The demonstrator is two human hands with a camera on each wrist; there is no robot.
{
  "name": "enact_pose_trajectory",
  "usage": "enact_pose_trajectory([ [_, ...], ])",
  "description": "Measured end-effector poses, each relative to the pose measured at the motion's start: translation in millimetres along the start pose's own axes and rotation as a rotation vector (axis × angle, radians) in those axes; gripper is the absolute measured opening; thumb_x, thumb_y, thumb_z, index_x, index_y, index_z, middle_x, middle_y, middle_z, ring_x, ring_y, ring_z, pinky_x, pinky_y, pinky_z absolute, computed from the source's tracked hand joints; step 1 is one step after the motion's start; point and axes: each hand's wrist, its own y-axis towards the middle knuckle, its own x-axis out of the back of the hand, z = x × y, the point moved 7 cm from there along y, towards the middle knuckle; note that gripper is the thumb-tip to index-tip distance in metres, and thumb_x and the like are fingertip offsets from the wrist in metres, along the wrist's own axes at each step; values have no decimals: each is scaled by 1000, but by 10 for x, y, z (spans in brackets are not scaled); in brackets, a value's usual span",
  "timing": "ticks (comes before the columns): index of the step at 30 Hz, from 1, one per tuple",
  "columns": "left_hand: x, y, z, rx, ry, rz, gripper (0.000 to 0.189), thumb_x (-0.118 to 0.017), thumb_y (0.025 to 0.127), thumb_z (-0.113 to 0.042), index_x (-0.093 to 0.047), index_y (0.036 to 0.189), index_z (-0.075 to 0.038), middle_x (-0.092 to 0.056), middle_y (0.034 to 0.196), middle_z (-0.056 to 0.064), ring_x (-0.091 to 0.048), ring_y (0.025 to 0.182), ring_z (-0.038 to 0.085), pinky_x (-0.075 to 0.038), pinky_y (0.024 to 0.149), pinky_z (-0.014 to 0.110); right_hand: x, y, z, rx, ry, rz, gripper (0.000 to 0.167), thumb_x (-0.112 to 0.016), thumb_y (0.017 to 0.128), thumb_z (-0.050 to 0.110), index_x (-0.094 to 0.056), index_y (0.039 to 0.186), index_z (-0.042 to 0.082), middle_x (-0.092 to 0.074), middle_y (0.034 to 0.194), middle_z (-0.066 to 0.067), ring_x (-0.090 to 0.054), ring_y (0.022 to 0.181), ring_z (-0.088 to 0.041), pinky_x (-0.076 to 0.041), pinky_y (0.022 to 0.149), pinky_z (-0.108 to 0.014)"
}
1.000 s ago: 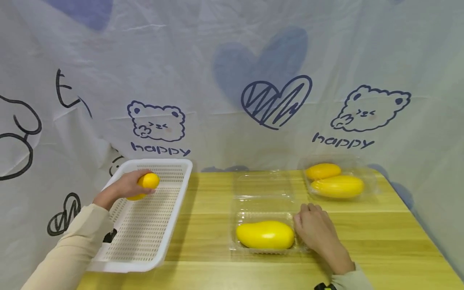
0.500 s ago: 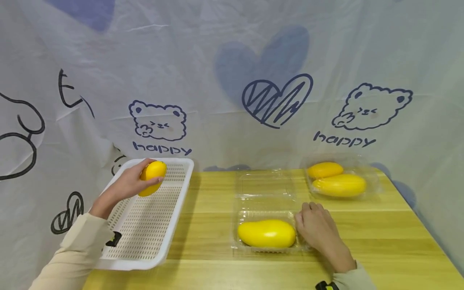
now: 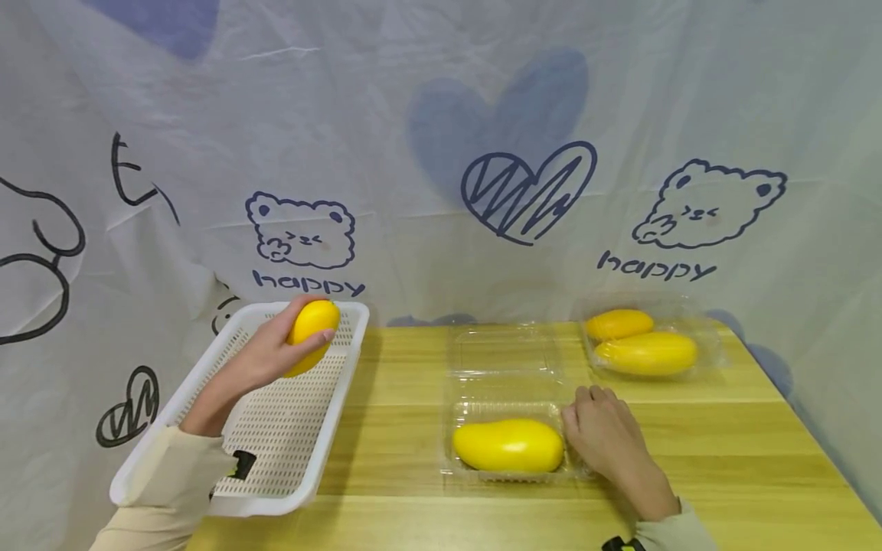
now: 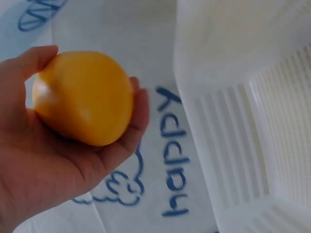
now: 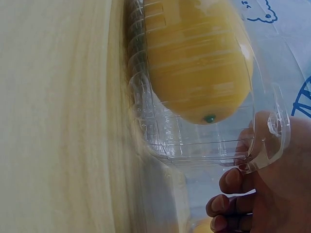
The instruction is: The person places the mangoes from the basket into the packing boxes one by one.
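Note:
A yellow mango (image 3: 318,327) is in my left hand (image 3: 272,352), thumb on one side and fingers round the other. In the head view they overlap the far part of the white basket (image 3: 334,409); in the left wrist view the mango's rounded end (image 4: 85,97) faces the camera. My right hand (image 3: 605,432) pinches the right edge of a clear plastic clamshell box (image 3: 513,477), its lid (image 3: 503,348) folded back. Inside lies a second, larger-looking mango (image 3: 507,445). The right wrist view shows its green stem end (image 5: 209,118) through the clear wall, with curled fingers at the rim.
At the back right, another clear box (image 3: 706,353) contains two mangoes (image 3: 644,353). Everything stands on a wooden table (image 3: 400,428). A printed cloth (image 3: 413,252) hangs close behind the table and along its sides.
My left hand has carried the mango up and to the right within the basket's area, turning it more upright. The right hand stays at the clamshell's edge.

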Motion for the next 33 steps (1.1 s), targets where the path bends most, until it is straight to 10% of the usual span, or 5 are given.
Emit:
enact_pose_trajectory([
  [17, -79, 1, -416, 111, -140, -142, 52, -65, 96, -22, -47, 143, -11, -56, 119, 22, -57, 92, 34, -51, 72, 36, -22, 8, -16, -13, 0, 21, 28, -46, 100, 12, -42, 72, 12, -39, 71, -5, -38, 68, -23, -35, 64, -36],
  [33, -279, -64, -611, 42, -405, -229, 41, -55, 102, -15, -50, 142, -12, -56, 125, 20, -56, 89, 32, -52, 75, 39, -31, 6, -16, -10, 2, 17, 28, -46, 102, 14, -45, 74, 12, -41, 71, -4, -40, 69, -23, -37, 65, -37],
])
